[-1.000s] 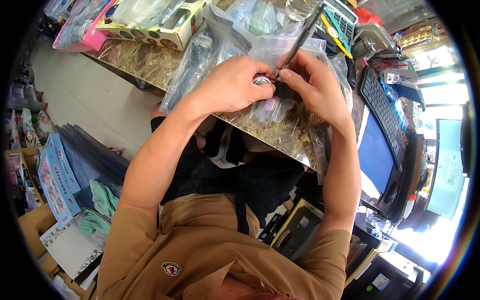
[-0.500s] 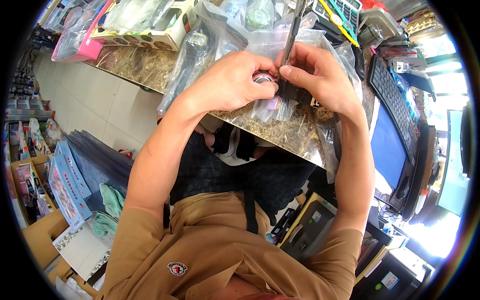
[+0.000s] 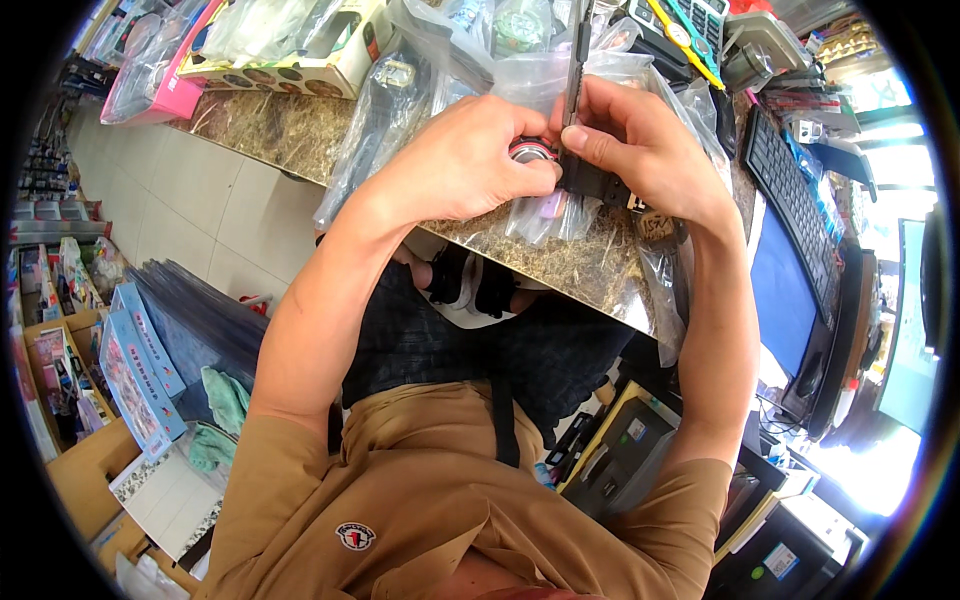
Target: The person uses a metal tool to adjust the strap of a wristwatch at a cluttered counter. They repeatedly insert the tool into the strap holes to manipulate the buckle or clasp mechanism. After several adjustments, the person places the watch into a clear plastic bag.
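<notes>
My left hand (image 3: 465, 160) is closed on a round watch case (image 3: 534, 149) with a silver face and a red ring. Between the thumb and fingers of my right hand (image 3: 640, 145) is a long, narrow black watch strap (image 3: 577, 75), which stands up past the fingertips. A wider black band piece (image 3: 590, 182) with a metal end lies under the right palm, beside the case. The fingertips of both hands nearly meet, and they hide where strap and case come together. Clear plastic bags (image 3: 530, 75) lie beneath and beyond my hands.
Another bagged watch (image 3: 395, 75) lies left of my hands on the brown marbled counter (image 3: 560, 262). A pink bin (image 3: 150, 75) and a yellow box (image 3: 300, 70) stand at far left. To the right are a calculator (image 3: 690, 25), a yellow watch (image 3: 682, 38) and a keyboard (image 3: 792, 215).
Both hands have shifted very slightly to the right, with the watch and strap still in them. The strap's upper part leans a little less to the right.
</notes>
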{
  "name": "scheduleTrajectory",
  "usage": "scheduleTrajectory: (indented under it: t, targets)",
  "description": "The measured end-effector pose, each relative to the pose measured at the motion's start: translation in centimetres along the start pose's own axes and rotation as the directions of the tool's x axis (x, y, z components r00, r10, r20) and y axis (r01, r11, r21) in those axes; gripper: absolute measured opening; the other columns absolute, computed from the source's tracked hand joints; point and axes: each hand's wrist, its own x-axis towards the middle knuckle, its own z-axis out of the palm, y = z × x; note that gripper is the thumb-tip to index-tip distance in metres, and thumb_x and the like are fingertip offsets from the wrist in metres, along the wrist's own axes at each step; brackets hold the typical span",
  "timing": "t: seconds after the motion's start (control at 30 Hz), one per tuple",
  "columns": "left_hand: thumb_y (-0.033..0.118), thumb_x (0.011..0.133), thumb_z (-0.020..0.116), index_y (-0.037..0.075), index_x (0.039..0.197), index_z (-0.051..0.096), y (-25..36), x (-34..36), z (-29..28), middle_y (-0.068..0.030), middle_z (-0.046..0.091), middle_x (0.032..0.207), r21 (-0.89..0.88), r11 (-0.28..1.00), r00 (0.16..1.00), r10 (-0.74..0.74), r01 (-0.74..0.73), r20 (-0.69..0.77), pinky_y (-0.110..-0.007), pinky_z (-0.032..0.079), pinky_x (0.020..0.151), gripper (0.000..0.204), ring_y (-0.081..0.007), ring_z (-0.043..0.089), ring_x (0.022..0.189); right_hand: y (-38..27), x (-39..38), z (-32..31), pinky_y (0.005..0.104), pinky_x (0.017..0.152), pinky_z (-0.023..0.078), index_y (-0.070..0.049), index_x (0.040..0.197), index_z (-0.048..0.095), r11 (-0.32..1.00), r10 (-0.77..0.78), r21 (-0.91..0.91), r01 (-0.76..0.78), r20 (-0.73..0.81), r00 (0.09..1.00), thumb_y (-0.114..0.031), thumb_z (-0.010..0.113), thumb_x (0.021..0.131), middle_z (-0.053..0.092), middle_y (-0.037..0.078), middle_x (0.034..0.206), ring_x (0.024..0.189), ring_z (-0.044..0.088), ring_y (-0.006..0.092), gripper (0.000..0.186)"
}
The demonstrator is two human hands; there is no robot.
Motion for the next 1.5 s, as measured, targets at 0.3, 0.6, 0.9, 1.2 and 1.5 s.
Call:
scheduleTrajectory:
  t: [0.3,0.6,0.9,1.2,1.5]
  targets:
    - [0.021,0.091,0.075,-0.002,0.113,0.074,0.1,0.0,-0.1,-0.0060,0.067,0.076,0.002,1.000,1.000,-0.017,0.017,0.018,-0.033,0.050,0.070,0.031,-0.0106,0.057,0.072,-0.3,-0.1,0.1,0.0336,0.081,0.049,0.001,0.112,0.068,0.997,-0.044,-0.056,0.046,0.032,0.999,-0.010,0.066,0.105,0.067,0.007,0.091,0.087,0.056,0.0141,0.013]
    - [0.021,0.091,0.075,-0.001,0.117,0.075,-0.2,0.1,0.0,-0.0062,0.070,0.080,-0.001,1.000,1.000,0.005,-0.005,0.010,-0.033,0.052,0.072,0.034,-0.0102,0.059,0.075,-0.6,-0.2,0.0,0.0348,0.084,0.049,0.000,0.115,0.067,0.989,-0.045,-0.141,0.050,0.040,0.998,-0.012,0.065,0.107,0.067,0.009,0.093,0.089,0.058,0.0164,0.015]
    - [0.021,0.092,0.075,0.000,0.116,0.075,-0.1,0.1,0.0,-0.0056,0.069,0.079,0.024,0.999,1.000,-0.023,0.023,0.019,-0.033,0.052,0.072,0.032,-0.0097,0.059,0.075,-0.4,-0.2,0.1,0.0353,0.084,0.049,-0.001,0.115,0.068,0.993,-0.068,-0.091,0.073,0.048,0.996,-0.013,0.065,0.106,0.067,0.009,0.092,0.088,0.058,0.0170,0.015]
    - [0.022,0.092,0.075,0.001,0.115,0.076,-0.1,0.1,0.1,-0.0061,0.070,0.080,-0.001,1.000,1.000,-0.003,0.003,0.014,-0.033,0.052,0.072,0.031,-0.0100,0.059,0.074,-0.5,-0.1,0.0,0.0343,0.080,0.049,-0.001,0.111,0.069,0.988,-0.075,-0.128,0.080,0.047,0.996,-0.011,0.068,0.104,0.067,0.008,0.088,0.084,0.057,0.0164,0.013]
    - [0.024,0.091,0.073,0.001,0.112,0.076,0.2,-0.1,0.0,-0.0093,0.070,0.078,0.033,0.999,1.000,-0.021,0.021,-0.003,-0.035,0.052,0.071,0.031,-0.0134,0.061,0.072,-1.0,-0.3,0.2,0.0307,0.080,0.047,0.001,0.113,0.068,0.980,-0.073,-0.182,0.081,0.052,0.996,-0.016,0.068,0.104,0.068,0.005,0.092,0.088,0.055,0.0122,0.019]
